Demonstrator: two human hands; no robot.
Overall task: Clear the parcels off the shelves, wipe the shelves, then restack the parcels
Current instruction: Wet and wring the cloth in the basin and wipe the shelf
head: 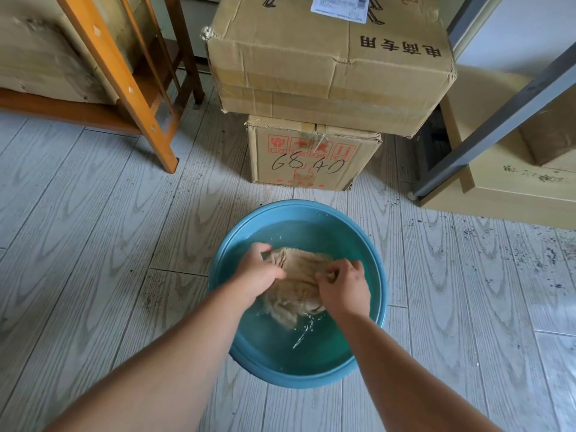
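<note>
Both hands grip one wet beige cloth (297, 277) between them: the left hand (260, 271) is closed on its far left edge, the right hand (343, 285) pinches its right side with curled fingers. The cloth hangs partly in the water of a single blue basin (224, 294) that sits directly under the hands on the floor.

Just beyond the hands stand two stacked parcels: a large cardboard box (330, 67) resting on a smaller box (311, 157) marked "6840" by hand. Far to the left of the left hand is one orange wooden shelf (115, 79) with a cardboard box behind its frame. Far to the right of the right hand is one grey metal shelf (505, 116) with pale boards and another box on it.

The floor (93, 229) is pale grey wood-pattern planking, speckled with dark dirt near the right hand's side.
</note>
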